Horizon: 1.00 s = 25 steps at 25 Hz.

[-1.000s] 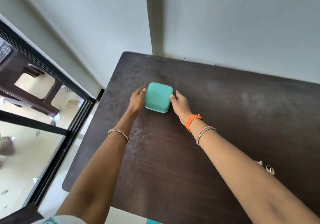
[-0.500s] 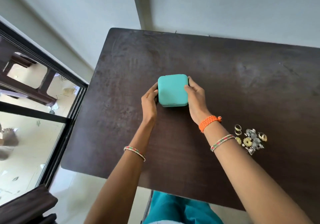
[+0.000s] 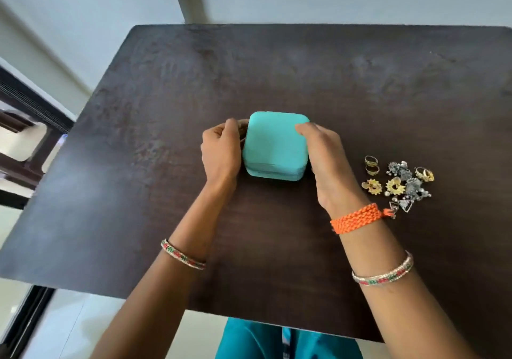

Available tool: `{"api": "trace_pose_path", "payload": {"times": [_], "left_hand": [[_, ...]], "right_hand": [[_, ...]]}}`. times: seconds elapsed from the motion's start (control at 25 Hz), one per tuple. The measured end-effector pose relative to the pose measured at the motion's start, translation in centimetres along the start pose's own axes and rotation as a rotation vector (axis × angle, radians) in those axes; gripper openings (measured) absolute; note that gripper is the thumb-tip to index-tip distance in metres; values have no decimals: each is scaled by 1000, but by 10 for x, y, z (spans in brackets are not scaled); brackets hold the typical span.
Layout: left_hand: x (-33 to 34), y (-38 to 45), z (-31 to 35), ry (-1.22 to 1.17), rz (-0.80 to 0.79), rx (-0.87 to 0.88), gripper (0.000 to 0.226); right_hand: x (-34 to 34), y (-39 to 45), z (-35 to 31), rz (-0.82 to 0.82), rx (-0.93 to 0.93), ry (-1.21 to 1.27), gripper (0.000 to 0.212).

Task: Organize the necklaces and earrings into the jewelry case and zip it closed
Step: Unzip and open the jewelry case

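I can read no text, label, brand, number or sign anywhere in front of me. The teal jewelry case (image 3: 275, 145) I have between my hands shows a plain lid with no lettering. The dark counter (image 3: 360, 81) bears no writing either, and the jewelry pieces (image 3: 399, 182) on it are too small for any marking to show.

- Left hand (image 3: 221, 152), fingers curled, set against the left side of the closed turquoise square jewelry case (image 3: 275, 148), forearm reaching in from below.
- Right hand (image 3: 322, 159) clasping the case's right side, thumb lying across the lid's top corner.
- Both wrists near the table surface.
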<state>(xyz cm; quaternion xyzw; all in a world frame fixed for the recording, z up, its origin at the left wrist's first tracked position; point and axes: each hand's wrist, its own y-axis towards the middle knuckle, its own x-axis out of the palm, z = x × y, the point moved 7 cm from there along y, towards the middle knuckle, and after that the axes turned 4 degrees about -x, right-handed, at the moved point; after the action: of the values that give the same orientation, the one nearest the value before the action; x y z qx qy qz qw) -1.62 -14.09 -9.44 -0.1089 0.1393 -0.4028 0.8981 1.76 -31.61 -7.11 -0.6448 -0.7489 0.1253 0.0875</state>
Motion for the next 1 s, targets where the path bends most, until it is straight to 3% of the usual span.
{"api": "trace_pose_path", "payload": {"times": [0.16,0.28,0.44,0.56,0.72,0.84,1.0], "left_hand": [[0,-10,1,23,-18,92,35],[5,-30,2,63,-66,270,30],[12,-47,-1,199,-128,505,33],[15,-49,-3,246,-169,510,39],[20,-49,-6,308,-255,531,87],[26,-47,-11,326,-332,550,85],[30,-43,-9,351,-306,611,79]], "right_hand": [[-11,-11,5,26,-22,57,28],[-14,-14,8,86,-108,97,9],[-17,10,3,198,-162,117,23],[-6,31,1,101,-270,-7,22],[-5,33,-1,3,-368,-157,24],[-7,35,-5,-95,-360,-196,24],[-13,50,-7,-203,-289,-281,32]]}}
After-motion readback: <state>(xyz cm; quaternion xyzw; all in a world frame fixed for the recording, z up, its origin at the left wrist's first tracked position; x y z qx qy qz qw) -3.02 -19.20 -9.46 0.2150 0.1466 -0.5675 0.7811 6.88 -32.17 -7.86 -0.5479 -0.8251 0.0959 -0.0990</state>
